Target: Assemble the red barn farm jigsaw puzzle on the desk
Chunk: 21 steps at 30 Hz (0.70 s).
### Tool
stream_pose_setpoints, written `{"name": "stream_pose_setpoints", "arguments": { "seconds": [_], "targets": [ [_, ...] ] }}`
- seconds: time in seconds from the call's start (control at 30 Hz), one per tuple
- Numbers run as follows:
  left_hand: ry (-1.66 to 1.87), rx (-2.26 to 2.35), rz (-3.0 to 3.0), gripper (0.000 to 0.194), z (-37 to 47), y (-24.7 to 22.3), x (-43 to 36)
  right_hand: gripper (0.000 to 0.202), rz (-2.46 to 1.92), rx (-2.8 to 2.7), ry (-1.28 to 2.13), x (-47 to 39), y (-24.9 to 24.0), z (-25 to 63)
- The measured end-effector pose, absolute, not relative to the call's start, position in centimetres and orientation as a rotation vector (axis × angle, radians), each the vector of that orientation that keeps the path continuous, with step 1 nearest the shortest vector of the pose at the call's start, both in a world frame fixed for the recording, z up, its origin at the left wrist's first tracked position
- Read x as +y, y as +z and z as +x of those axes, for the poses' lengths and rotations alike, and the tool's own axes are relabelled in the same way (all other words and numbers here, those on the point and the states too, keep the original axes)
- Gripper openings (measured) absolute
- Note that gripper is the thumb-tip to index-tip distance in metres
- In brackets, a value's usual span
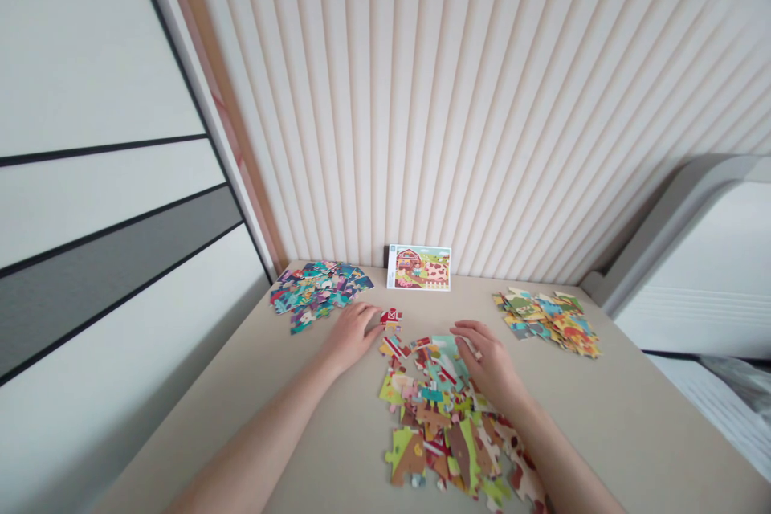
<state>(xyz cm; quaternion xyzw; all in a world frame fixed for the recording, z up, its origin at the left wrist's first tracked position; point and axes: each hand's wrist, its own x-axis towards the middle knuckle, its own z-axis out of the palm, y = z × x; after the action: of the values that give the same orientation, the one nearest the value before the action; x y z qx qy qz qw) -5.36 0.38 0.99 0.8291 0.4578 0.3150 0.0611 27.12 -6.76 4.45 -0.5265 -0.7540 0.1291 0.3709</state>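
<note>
My left hand (355,329) rests on the table with thumb and fingers apart, beside a red barn puzzle piece (391,316). Its fingertips come close to the piece's left edge; whether they touch it I cannot tell. Over the upper right of a loose heap of farm puzzle pieces (430,409) is my right hand (487,357), fingers slightly bent and spread, near a light blue piece (446,349). A red-and-white striped piece (395,348) lies at the heap's upper left. The right forearm covers part of the heap's right side.
A farm picture card (420,268) leans upright against the pleated curtain (422,96). Purple and teal puzzle pieces (319,291) are heaped at the back left, yellow and orange ones (551,320) at the right. A white panel (120,353) borders the table's left side.
</note>
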Motion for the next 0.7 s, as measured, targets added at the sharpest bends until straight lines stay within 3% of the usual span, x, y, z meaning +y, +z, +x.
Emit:
{"name": "stream_pose_setpoints", "arguments": {
  "seconds": [0.23,0.7],
  "targets": [
    [0.934,1.353,2.521,0.019,-5.1,1.7,-0.1,0.028,-1.343,-1.941,0.304,-6.3,4.0,27.7],
    [0.919,1.325,2.547,0.027,-4.9,2.2,-0.4,0.028,-1.350,-1.995,0.307,-6.6,4.4,27.6]
  ]
}}
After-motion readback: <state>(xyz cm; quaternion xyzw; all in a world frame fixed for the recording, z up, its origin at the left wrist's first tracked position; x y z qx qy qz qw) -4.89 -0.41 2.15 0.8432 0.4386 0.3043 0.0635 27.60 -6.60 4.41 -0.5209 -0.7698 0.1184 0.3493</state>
